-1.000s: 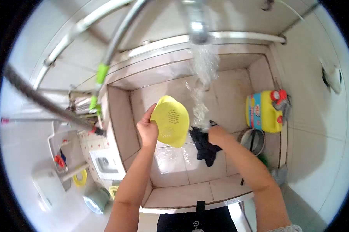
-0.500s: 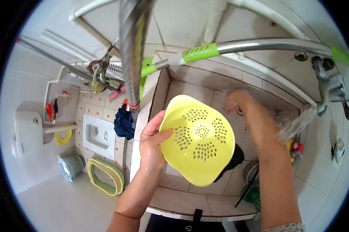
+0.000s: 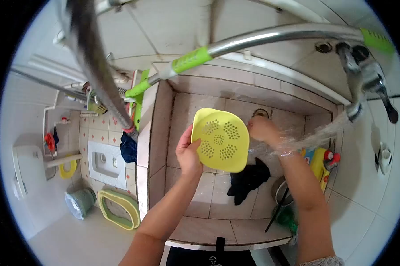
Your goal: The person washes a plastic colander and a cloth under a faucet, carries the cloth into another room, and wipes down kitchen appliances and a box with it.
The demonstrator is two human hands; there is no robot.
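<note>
My left hand (image 3: 190, 155) grips the left rim of a yellow plastic colander (image 3: 219, 155), thumb on the near face and fingers behind. Groups of small holes pierce its bottom. At the colander's right rim is my right hand (image 3: 263, 130), its fingers curled; whether they hold something or only touch the rim, I cannot make out. Water streams from the faucet (image 3: 357, 106) onto my right wrist. Below both hands lies the tiled basin (image 3: 200, 195), with a drain (image 3: 261, 113) just behind the right hand and a dark wet cloth (image 3: 249, 181) on the floor.
A metal pole with green grips (image 3: 271, 40) slants across the basin's back. Yellow bottles (image 3: 317, 164) and a green net-like bundle (image 3: 286, 217) stand at the right. Left of the basin wall are a squat toilet (image 3: 107, 164), a bucket (image 3: 81, 201) and a green-rimmed tub (image 3: 120, 210).
The colander has moved lower into the basin, looking smaller and more level. My right hand has come from the drain area to its right rim, and water now hits that wrist. The view has shifted.
</note>
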